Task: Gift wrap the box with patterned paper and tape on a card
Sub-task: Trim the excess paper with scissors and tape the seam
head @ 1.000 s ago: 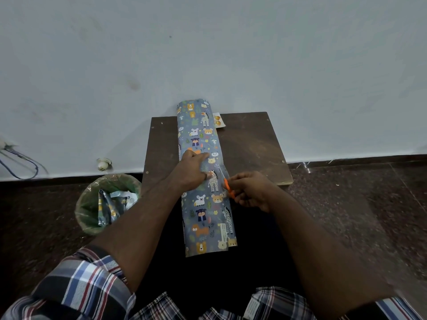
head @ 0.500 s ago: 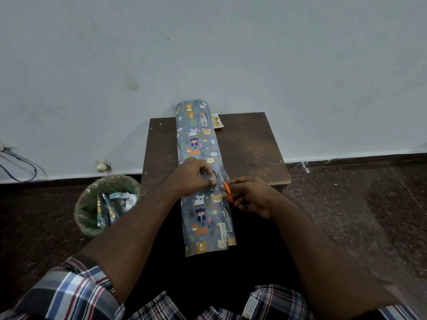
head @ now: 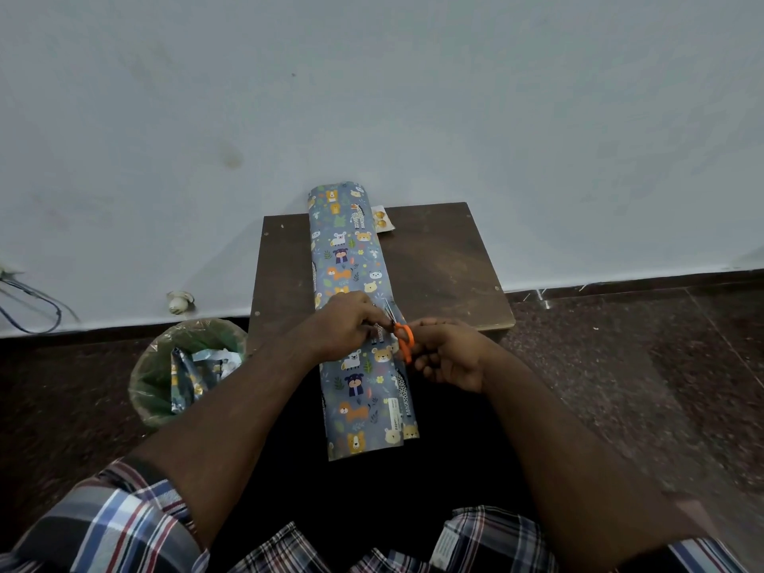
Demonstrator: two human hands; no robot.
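Pinching the long grey-blue roll of animal-patterned wrapping paper (head: 359,308) with curled fingers, the left hand (head: 345,328) steadies it across a small dark wooden table (head: 438,270), while the right hand (head: 448,357) grips orange-handled scissors (head: 403,335) at its right edge.

My left hand (head: 345,324) lies on the roll of animal-print wrapping paper (head: 351,258), its fingers (head: 374,314) curled and pinching the paper near the roll's right edge. My right hand (head: 448,353) grips the orange-handled scissors (head: 403,339), whose blades point away from me at that same edge. The roll runs from the counter's (head: 438,266) far edge, where it touches the wall, past the near edge toward my lap. A small card with gold shapes (head: 381,219) sits at the far edge, just right of the roll. On the floor beside the counter's left side stands a bin (head: 186,366) lined with green plastic, holding paper scraps.
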